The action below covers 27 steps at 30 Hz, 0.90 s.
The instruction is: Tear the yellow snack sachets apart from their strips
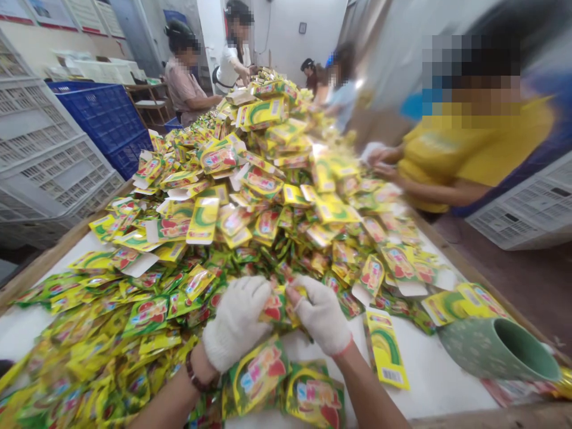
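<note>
My left hand (239,322), in a white knit glove, has its fingers closed on the left side of a small yellow-green packet (273,307) with red fruit printed on it. Gripping the packet's right side is my right hand (322,314), gloved the same way, with thumb and fingers pinched. The gloves partly hide the packet, so whether it is a box or a sachet is unclear. Below my wrists lie larger printed packs, one on the left (261,375) and one on the right (315,396). Loose sachets (147,313) spread beside my left hand.
A tall heap of flat yellow cartons (203,220) and sachets covers the table's middle. At right lie a carton (386,348) and a green cup (473,345) on its side. White crates (49,143) and a blue crate (105,113) stand left. Several co-workers surround the table.
</note>
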Tool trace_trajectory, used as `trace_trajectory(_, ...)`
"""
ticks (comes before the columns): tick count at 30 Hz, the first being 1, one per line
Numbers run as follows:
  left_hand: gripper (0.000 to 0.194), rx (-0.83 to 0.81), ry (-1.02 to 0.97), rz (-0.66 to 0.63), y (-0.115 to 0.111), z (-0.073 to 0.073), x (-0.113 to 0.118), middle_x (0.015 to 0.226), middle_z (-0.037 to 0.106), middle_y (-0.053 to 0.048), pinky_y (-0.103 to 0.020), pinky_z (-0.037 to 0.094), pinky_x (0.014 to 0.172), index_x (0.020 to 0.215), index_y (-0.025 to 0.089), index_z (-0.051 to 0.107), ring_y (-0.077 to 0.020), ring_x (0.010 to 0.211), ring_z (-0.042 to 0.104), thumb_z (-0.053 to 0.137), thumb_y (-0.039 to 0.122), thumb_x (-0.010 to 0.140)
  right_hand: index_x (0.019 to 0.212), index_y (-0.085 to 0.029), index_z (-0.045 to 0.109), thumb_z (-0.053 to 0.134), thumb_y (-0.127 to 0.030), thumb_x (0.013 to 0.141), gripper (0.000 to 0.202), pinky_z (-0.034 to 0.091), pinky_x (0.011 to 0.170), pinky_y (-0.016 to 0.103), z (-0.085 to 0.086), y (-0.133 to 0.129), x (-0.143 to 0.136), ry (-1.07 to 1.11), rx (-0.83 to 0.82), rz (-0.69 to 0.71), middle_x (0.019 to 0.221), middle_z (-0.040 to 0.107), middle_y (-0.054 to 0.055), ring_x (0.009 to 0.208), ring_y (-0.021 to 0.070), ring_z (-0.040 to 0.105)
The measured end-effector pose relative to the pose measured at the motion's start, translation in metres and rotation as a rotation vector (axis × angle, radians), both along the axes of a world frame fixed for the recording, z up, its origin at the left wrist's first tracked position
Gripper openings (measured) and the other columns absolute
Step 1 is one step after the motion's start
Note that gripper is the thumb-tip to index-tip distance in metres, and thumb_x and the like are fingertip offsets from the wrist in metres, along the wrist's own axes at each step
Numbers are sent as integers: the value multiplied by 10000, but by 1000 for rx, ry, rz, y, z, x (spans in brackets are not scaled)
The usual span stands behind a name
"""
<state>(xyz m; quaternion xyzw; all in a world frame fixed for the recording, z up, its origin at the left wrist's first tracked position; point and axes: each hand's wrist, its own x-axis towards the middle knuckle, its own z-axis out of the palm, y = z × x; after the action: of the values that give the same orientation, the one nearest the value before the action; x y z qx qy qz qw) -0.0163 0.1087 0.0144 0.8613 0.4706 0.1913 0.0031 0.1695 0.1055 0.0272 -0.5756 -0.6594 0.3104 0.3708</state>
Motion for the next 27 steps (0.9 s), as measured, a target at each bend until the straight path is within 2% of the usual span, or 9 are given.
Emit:
trace_trajectory(3, 480, -43, 2, 16, -1, 4, 4, 1095, 635, -105, -441, 490, 888, 1107, 171, 559, -285, 1001, 578, 660, 201, 639, 738, -213, 584, 469, -367, 899, 251, 364, 554, 235, 0, 0, -4, -98, 45, -90, 596, 544, -16, 583, 143, 486)
trace_trajectory(7, 478, -85, -4, 2, -1, 8, 8, 1072, 646, -90, -420, 499, 888, 1098, 171, 565, -271, 982, 591, 665, 200, 632, 714, -221, 569, 465, -393, 906, 278, 354, 552, 241, -5, 2, -7, -207, 123, -136, 574, 536, -13, 557, 146, 479)
trace_trajectory(11, 451, -79, -25, 52, -1, 8, 10, 1064, 647, -93, -419, 495, 890, 1101, 165, 566, -269, 978, 591, 665, 209, 663, 720, -209, 583, 434, -333, 900, 265, 369, 595, 266, -5, 0, -13, -305, 189, -190, 651, 590, 35, 598, 164, 504)
trace_trajectory(15, 438, -57, 9, 128, -2, 6, 8, 1103, 633, -105, -446, 483, 874, 1117, 173, 564, -294, 1004, 573, 671, 234, 696, 894, -194, 598, 438, -313, 899, 200, 420, 628, 256, 2, -5, -11, -74, 32, -40, 780, 639, 35, 672, 163, 556)
trace_trajectory(19, 582, 3, 21, 109, -1, 3, 2, 1150, 617, -113, -457, 458, 909, 1223, 170, 523, -303, 1049, 552, 705, 214, 672, 772, -204, 597, 541, -311, 832, 134, 440, 601, 246, 3, -6, -4, 55, -65, -7, 692, 602, -8, 664, 165, 555)
trace_trajectory(21, 584, 28, 3, 92, -1, 2, 2, 1137, 622, -117, -452, 460, 905, 1225, 155, 524, -299, 1038, 553, 709, 209, 674, 809, -202, 642, 537, -249, 802, 115, 481, 725, 283, 2, -5, -5, 105, -40, -27, 778, 655, 18, 780, 197, 602)
trace_trajectory(23, 549, 43, -16, 89, -2, 2, 4, 1108, 630, -116, -445, 469, 885, 1205, 149, 536, -292, 1011, 559, 703, 215, 686, 902, -200, 684, 516, -193, 772, 213, 482, 840, 320, 2, -5, -8, 173, -25, -27, 894, 696, 43, 889, 217, 619)
trace_trajectory(25, 537, 37, -17, 90, -3, 2, 6, 1101, 633, -111, -443, 472, 874, 1204, 156, 538, -289, 1001, 562, 697, 219, 695, 952, -194, 702, 519, -208, 767, 261, 511, 754, 312, 2, -4, -8, 240, -122, 16, 865, 704, 42, 794, 204, 635)
trace_trajectory(27, 575, 17, -4, 107, -2, 2, 5, 1125, 624, -113, -447, 468, 878, 1234, 162, 523, -296, 1021, 555, 699, 219, 690, 1018, -182, 692, 545, -290, 781, 299, 488, 531, 274, 3, -3, -4, 327, -293, 32, 782, 692, 27, 564, 159, 596)
